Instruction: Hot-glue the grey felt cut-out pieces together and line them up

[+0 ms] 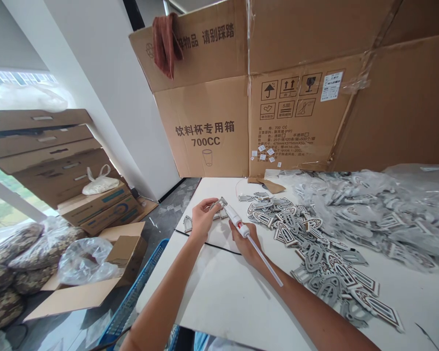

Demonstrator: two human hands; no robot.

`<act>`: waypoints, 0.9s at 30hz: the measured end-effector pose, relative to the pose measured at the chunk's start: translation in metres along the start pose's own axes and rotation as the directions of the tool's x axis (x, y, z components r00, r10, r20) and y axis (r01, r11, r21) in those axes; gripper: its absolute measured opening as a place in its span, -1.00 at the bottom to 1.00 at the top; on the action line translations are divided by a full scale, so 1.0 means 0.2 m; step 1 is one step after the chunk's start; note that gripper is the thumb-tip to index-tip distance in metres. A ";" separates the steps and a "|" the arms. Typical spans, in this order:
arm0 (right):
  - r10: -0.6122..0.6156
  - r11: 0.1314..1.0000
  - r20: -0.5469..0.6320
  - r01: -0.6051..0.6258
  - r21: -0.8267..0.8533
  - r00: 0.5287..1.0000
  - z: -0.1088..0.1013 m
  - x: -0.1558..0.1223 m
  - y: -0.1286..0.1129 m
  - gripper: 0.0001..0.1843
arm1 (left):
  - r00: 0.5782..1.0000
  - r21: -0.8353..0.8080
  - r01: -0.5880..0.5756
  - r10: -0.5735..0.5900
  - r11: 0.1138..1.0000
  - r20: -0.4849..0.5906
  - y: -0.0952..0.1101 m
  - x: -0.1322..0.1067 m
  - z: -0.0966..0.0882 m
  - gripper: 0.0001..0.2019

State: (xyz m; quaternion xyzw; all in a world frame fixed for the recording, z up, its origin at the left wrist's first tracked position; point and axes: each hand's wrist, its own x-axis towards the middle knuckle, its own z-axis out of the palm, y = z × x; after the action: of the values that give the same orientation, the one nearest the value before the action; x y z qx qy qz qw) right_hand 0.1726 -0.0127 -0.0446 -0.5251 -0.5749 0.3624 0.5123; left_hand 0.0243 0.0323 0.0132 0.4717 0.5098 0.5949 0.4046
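Observation:
My left hand (203,215) pinches a small grey openwork piece (222,202) between thumb and fingertips, a little above the white table. In my right hand (248,240) is a white plastic syringe (235,217), its tip close to that piece and its long plunger sticking out toward my forearm. Whether the tip touches the piece I cannot tell. Another grey openwork piece (188,223) lies beside my left wrist near the table's left edge. To the right of my hands spreads a loose heap of flat grey and white arch-shaped pieces (307,234).
Clear plastic bags (369,209) with more pieces cover the table's back right. Tall cardboard walls (212,102) stand behind, a brown cloth (164,44) over one. Left of the table (219,297) are a blue plastic crate (137,287) and an open carton (84,297).

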 end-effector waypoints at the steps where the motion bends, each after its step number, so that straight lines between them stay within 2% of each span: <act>1: -0.002 1.000 0.004 0.002 -0.001 1.000 0.00 0.00 0.00 -0.31 | 1.000 0.003 -0.003 0.003 1.000 0.000 0.00 0.00 0.00 -0.69; 11: 0.017 0.999 0.009 -0.017 0.045 1.000 0.00 -0.01 -0.02 -0.35 | 0.995 0.061 -0.096 0.096 0.994 0.009 -0.03 0.01 -0.01 -0.70; 13: 0.030 0.997 0.014 -0.031 0.067 0.999 0.00 0.00 -0.01 -0.36 | 0.989 0.082 -0.146 0.145 0.986 0.029 -0.03 0.02 -0.01 -0.73; 15: 0.045 0.996 0.013 -0.045 0.079 0.999 0.01 0.01 0.01 -0.38 | 0.965 0.154 -0.262 0.253 0.953 0.075 -0.03 0.03 -0.03 -0.79; 18: 0.067 0.995 0.035 -0.069 0.075 0.997 0.01 0.02 0.02 -0.40 | 0.882 0.333 -0.471 0.428 0.817 0.196 0.00 0.04 -0.06 -0.87; 20: 0.070 0.995 0.062 -0.074 0.060 0.996 0.00 0.02 0.01 -0.42 | 0.840 0.398 -0.542 0.475 0.740 0.262 0.02 0.05 -0.09 -0.88; 21: 0.059 0.997 0.073 -0.063 0.051 0.996 0.00 0.02 0.01 -0.43 | 0.834 0.408 -0.551 0.479 0.728 0.273 0.02 0.05 -0.10 -0.87; 23: 0.009 0.999 0.085 -0.012 0.045 0.996 -0.01 0.00 -0.01 -0.48 | 0.851 0.424 -0.525 0.462 0.738 0.248 0.01 0.07 -0.13 -0.85; 25: -0.069 0.996 0.064 0.066 0.052 0.996 -0.03 -0.01 -0.02 -0.53 | 0.888 0.465 -0.459 0.408 0.757 0.213 -0.01 0.10 -0.14 -0.81; 27: -0.143 0.989 0.000 0.143 0.047 0.990 -0.03 -0.02 -0.03 -0.55 | 0.911 0.524 -0.413 0.332 0.745 0.246 -0.04 0.14 -0.14 -0.76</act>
State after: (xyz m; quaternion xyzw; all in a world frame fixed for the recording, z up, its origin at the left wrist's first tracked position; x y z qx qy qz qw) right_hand 0.1771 -0.0190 -0.0386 -0.4699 -0.6031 0.3391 0.5482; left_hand -0.0091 0.0544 0.0076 0.7019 0.5287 0.4520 0.1534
